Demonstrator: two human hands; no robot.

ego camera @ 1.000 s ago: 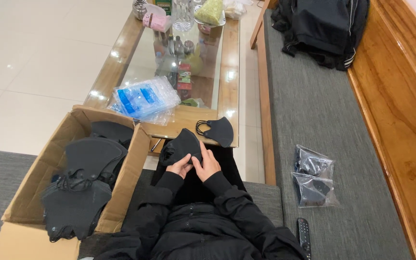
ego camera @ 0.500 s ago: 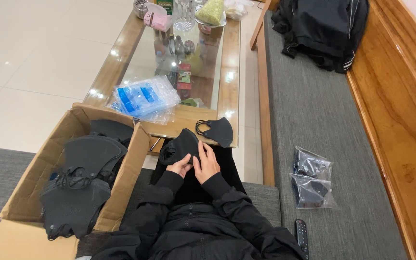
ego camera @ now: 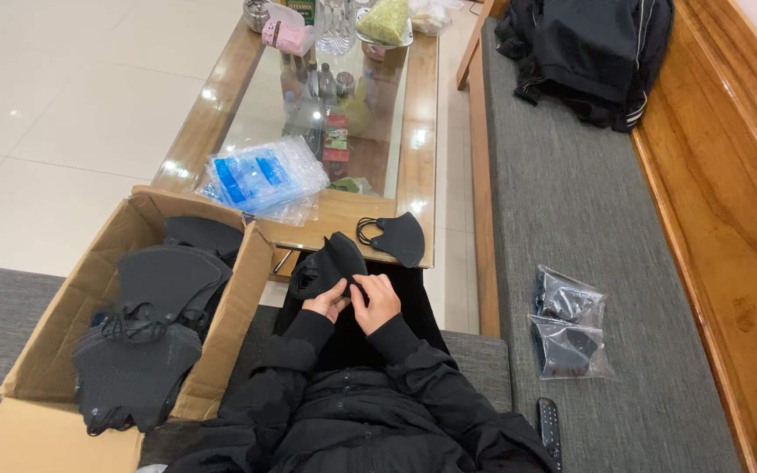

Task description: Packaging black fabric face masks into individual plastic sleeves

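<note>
Even, bright indoor light from overhead. Small white glare spots on the glass table (ego camera: 413, 140) and the glossy floor tiles (ego camera: 54, 114). Shadows soft and short. Black masks in the cardboard box (ego camera: 221, 350) lose detail, near-crushed. Focus sharp throughout, no motion blur. Mild wide-angle bending at the edges.

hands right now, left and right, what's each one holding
Left hand: closed on the black face mask in the lap.
Right hand: fingers pinched on the same mask's edge.
</note>
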